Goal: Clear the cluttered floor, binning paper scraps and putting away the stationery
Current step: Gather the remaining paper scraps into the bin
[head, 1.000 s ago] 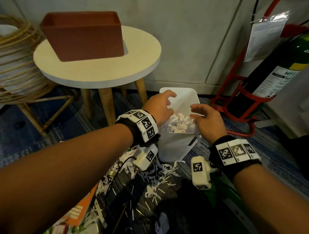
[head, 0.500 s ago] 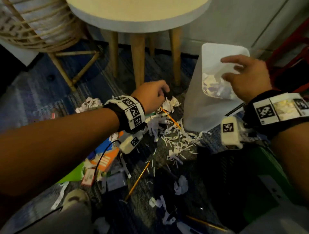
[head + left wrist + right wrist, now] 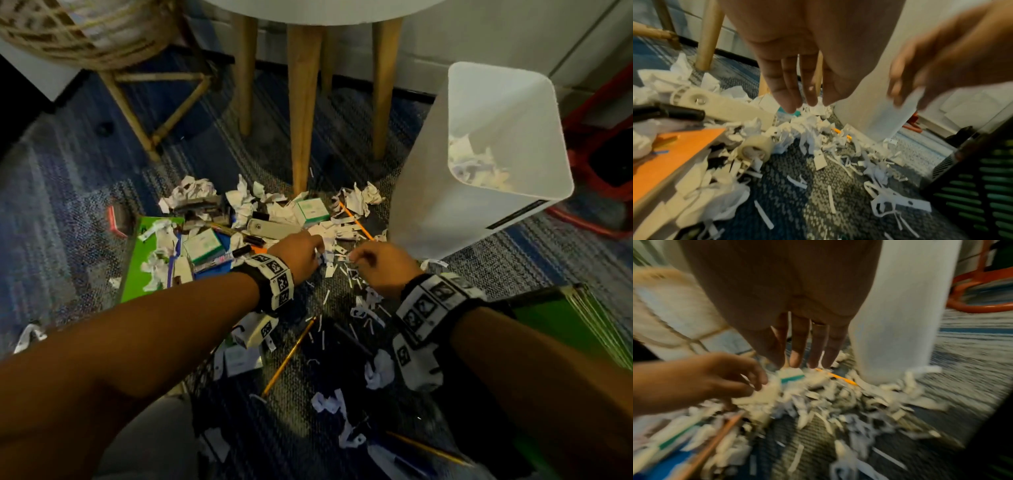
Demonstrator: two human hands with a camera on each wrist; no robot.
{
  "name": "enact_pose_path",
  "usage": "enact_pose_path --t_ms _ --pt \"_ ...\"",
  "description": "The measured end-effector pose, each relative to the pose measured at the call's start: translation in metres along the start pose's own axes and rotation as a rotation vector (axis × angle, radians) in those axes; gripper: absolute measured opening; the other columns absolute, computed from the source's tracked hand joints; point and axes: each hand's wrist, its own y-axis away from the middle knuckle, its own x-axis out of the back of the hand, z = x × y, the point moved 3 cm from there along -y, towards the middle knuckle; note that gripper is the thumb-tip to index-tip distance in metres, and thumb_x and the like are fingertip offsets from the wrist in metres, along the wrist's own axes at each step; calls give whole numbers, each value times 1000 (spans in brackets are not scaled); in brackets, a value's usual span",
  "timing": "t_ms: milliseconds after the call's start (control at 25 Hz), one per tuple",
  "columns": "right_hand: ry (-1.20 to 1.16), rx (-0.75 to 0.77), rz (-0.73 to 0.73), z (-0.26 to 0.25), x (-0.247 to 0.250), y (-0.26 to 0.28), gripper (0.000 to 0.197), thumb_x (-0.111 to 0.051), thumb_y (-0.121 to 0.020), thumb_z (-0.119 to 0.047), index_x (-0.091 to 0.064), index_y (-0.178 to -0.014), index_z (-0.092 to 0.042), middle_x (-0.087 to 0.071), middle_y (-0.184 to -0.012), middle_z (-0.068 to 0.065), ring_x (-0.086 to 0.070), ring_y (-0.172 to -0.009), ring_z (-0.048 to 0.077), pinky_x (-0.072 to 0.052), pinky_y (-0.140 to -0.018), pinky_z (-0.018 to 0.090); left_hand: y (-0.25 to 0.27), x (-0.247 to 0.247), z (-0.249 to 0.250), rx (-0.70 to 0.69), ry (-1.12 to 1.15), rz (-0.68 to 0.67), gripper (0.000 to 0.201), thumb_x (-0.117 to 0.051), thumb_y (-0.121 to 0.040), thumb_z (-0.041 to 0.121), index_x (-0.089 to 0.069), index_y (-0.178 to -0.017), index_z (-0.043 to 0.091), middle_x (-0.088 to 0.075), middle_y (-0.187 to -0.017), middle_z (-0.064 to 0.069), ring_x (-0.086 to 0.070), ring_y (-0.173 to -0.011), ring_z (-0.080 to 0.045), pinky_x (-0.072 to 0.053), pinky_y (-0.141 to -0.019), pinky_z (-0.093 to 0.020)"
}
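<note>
Paper scraps [image 3: 337, 245] lie beneath both hands, left [image 3: 301, 253] and right [image 3: 383, 269], fingers loosely extended; no writing legible.

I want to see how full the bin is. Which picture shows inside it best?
The head view: it looks down into the white bin, where paper scraps lie at the bottom. The left wrist view shows only its outer wall, and so does the blurred right wrist view, so neither shows the inside.

No legible text anywhere. Square black-and-white coded markers on both wristbands [image 3: 275, 279], patterns only. Green-and-white boxes [image 3: 311, 211] printed, too blurred to read. Dark strip on bin [image 3: 513, 214] unreadable.
</note>
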Motion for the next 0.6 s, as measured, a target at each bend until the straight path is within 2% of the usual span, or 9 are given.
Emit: enact_pose_path --t_ms 40,80,120,160,240,280,360,480,600 --pt "58 -96 -29 22 -9 -7 25 -63 -84 -12 -64 -106 -24 -64 -114 5 -59 -96 21 -48 -86 29 -5 -5 -1 -6 -6 8 22 -52 -93 25 -55 -114 19 -54 -114 -11 -53 -106 -33 -47 -88 -41" --pt "95 -184 -38 45 -19 -12 38 -70 -80 -18 -59 -116 -24 -56 -125 7 -56 -108 25 -46 -90 31 -10 -9 0 -20 -11 26 26 -51 -94 28 -53 -118 19 -52 -118 -11 -50 -109 -33 -45 -89 -41" --pt "110 -266 -31 66 -29 -15 59 -77 -75 -27 -52 -128 -26 -46 -138 9 -49 -122 31 -43 -100 38 -15 -10 1 -42 -16 52 29 -51 -94 29 -52 -121 18 -49 -122 -11 -47 -113 -33 -43 -91 -41" --pt "126 -339 -12 83 -40 -15 81 -81 -70 -37 -40 -139 -29 -31 -149 10 -35 -135 37 -34 -109 47 -20 -11 2 -61 -20 78 33 -51 -94 30 -49 -124 18 -47 -125 -11 -44 -116 -32 -43 -93 -41" --pt "225 -413 19 108 -62 -9 114 -83 -61 -52 -14 -151 -34 0 -159 11 -9 -144 42 -15 -114 59 -29 -9 6 -89 -24 117 41 -54 -92 31 -45 -131 21 -42 -134 -9 -37 -124 -32 -41 -98 -43" --pt "284 -416 1 115 -70 -7 123 -83 -59 -56 -5 -152 -34 7 -159 13 -4 -145 41 -10 -114 60 -35 -10 5 -102 -31 119 47 -55 -91 31 -41 -135 23 -38 -140 -9 -33 -129 -32 -39 -102 -44" --pt "325 -390 -28 118 -76 -3 127 -85 -58 -54 -4 -153 -28 0 -159 17 -12 -145 39 -11 -115 55 -44 -15 4 -139 -83 82 59 -57 -91 32 -32 -144 29 -27 -152 -8 -25 -137 -34 -32 -109 -47" --pt "251 -333 -104 115 -82 -5 107 -85 -64 -41 -24 -149 -25 -24 -151 13 -25 -138 35 -24 -114 47 -51 -28 -5 -193 -213 -37 73 -56 -92 32 -12 -150 39 -6 -160 -9 -12 -143 -39 -22 -115 -52" --pt "360 -297 -265 110 -101 -5 99 -76 -75 -43 -16 -151 -23 -20 -154 10 -22 -141 32 -23 -115 43 -60 -33 -2 -225 -298 -112 79 -59 -92 32 -5 -149 44 3 -161 -8 -5 -145 -41 -19 -116 -54"
